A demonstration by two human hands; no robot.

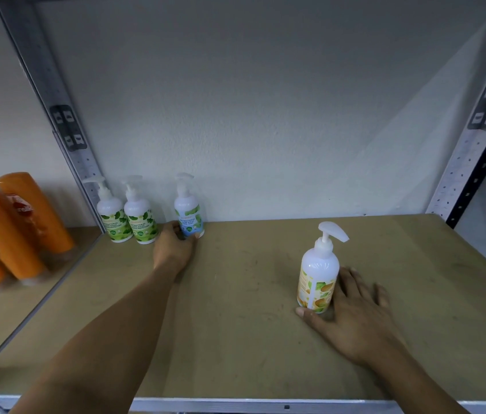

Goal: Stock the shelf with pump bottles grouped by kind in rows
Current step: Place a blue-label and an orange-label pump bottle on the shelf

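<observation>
The person is reaching both bare arms onto a brown fibreboard shelf framed by grey perforated metal uprights.

The left hand is stretching to the back of the board, where it is grasping the base of a white pump bottle with a blue and green label. Its fingers are curling round the lower left of the bottle and its thumb is pressing the lower front right. That bottle is standing upright close against the pale wall, with its pump head pointing right.

Just to the left of this hand, two white pump bottles with green leaf labels are standing upright side by side in the back left corner, touching or nearly touching each other. A small gap is separating them from the blue-labelled one.

The right hand is lying low on the board, well apart from the left one and nearer the front. A white pump bottle with a yellow fruit label is standing upright in the fork between thumb and forefinger. The thumb is touching the front of its base while the fingers are spreading out straight behind and to the right of it, not closing round it.

On the neighbouring shelf to the left, several orange plastic bottles are standing together.
</observation>
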